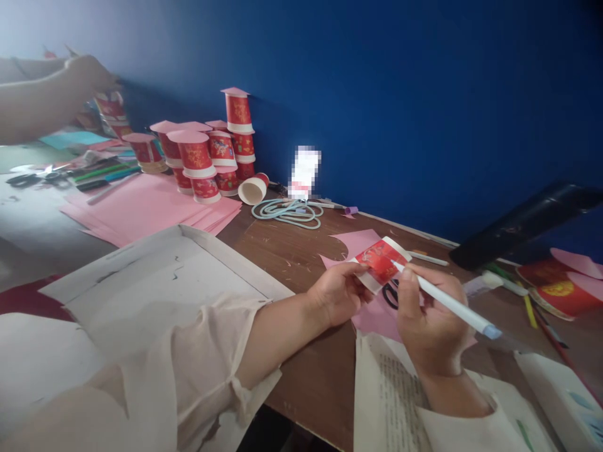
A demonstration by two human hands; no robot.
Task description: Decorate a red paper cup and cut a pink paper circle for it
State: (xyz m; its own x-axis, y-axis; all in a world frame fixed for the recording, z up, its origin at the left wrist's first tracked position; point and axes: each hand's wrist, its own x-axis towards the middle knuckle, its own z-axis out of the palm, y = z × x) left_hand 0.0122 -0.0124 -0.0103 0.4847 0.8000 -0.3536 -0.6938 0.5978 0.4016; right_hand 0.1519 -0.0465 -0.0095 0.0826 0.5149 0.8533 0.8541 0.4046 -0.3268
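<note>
My left hand (340, 292) grips a red paper cup (377, 258) with white edges, tilted on its side above the table. In my right hand (431, 314) is a white marker pen (455, 303), its tip at the cup's red printed face and its light-blue end toward me. Beneath both hands lie pink paper scraps (377, 320) and black scissors handles (390, 294), partly covered. A printed page (381, 389) lies below my right wrist.
Stacked red cups with pink paper tops (195, 157) stand along the blue wall, beside pink sheets (136, 210). A white box lid (226, 263), a coiled cable (287, 215), a blurred bright phone (305, 172) and a black tube (522, 226) surround me. Another person's hand (92, 75) touches cups at left.
</note>
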